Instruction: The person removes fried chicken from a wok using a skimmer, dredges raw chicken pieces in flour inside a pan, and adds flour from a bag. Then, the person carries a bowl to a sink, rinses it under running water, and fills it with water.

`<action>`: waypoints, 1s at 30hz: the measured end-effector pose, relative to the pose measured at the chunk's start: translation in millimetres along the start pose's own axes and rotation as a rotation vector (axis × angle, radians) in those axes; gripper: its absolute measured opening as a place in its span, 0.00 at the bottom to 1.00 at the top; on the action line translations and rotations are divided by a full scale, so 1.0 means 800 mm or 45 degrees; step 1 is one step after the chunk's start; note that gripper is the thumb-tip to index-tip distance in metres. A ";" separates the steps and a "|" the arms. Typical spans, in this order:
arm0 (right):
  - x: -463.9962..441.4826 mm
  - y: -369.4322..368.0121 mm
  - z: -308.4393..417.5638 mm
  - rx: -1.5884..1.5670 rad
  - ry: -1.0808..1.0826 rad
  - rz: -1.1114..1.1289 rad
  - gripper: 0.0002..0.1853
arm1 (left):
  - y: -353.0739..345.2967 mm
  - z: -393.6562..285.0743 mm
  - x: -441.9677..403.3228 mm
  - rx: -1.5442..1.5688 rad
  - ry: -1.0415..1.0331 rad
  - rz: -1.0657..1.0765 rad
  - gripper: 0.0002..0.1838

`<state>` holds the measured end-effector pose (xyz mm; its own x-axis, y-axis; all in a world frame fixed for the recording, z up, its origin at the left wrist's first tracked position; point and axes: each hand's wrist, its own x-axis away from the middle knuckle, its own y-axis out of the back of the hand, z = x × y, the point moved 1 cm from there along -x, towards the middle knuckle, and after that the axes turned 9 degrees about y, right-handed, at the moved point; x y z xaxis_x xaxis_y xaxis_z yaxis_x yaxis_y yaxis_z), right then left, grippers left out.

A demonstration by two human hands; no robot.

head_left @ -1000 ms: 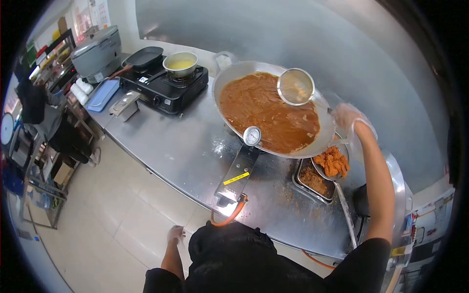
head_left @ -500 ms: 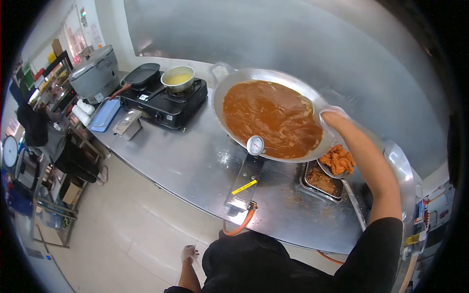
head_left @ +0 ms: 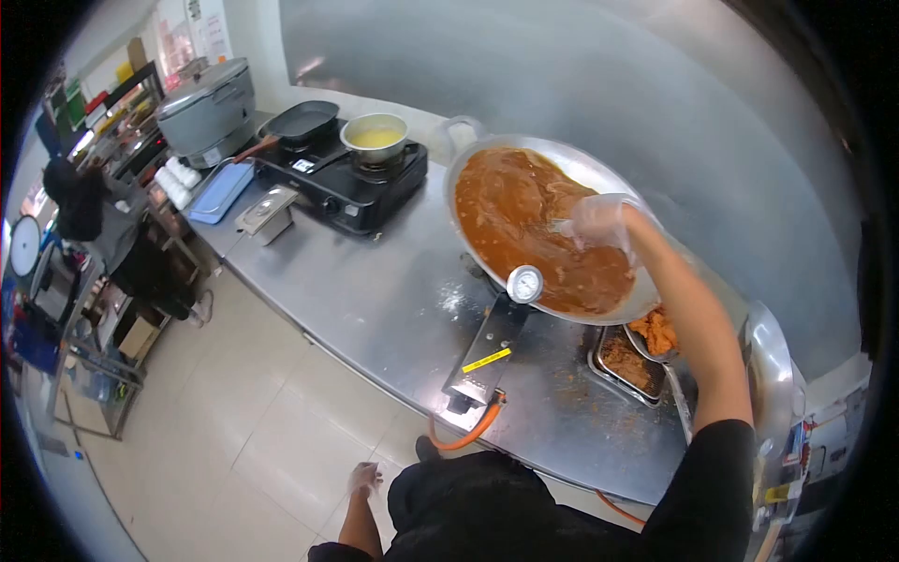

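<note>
My right hand [head_left: 599,223], in a clear glove, is closed round the handle of the strainer over the right half of a big metal wok. The strainer's bowl is down in the brown liquid [head_left: 524,225] and hidden. My left hand [head_left: 366,476], also gloved, hangs low over the floor with its fingers apart and nothing in it. A round thermometer [head_left: 524,284] sits at the wok's near rim. Right of the wok, orange fried pieces [head_left: 655,331] lie in a long-handled strainer, over a tray of brown crumbs [head_left: 626,363].
Left of the wok stand a black portable stove [head_left: 356,201] with a pot of yellow liquid [head_left: 375,137], a dark pan [head_left: 302,120], a metal container [head_left: 269,215] and a large cooker [head_left: 208,110]. An orange hose [head_left: 473,431] hangs at the front edge. Another person stands far left.
The strainer, above the wok a second ago, has gone down into the liquid. My right hand has moved left and inward over the wok. The view has shifted.
</note>
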<state>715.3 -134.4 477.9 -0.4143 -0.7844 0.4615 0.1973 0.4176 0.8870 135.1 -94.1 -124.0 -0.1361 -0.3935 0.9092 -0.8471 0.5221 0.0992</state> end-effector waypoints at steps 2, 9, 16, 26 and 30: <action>0.019 0.008 0.026 -0.068 0.025 -0.067 0.25 | -0.002 -0.010 0.000 -0.021 -0.018 -0.027 0.19; 0.064 -0.004 0.028 -0.138 0.092 -0.070 0.21 | -0.031 -0.068 -0.006 -0.285 -0.111 0.002 0.20; 0.120 -0.024 0.025 -0.166 0.031 -0.097 0.22 | -0.039 -0.087 -0.036 -0.333 -0.119 0.093 0.20; 0.110 0.005 -0.097 0.084 -0.349 -0.260 0.17 | -0.041 -0.089 -0.036 -0.333 -0.052 0.198 0.24; 0.070 0.004 -0.167 0.327 -0.620 -0.498 0.14 | -0.038 -0.084 -0.008 -0.297 -0.045 0.169 0.23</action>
<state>811.6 -238.5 509.2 -0.7774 -0.6289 -0.0072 -0.2415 0.2879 0.9267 195.9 -56.9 -105.6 -0.2592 -0.3342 0.9061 -0.6802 0.7293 0.0744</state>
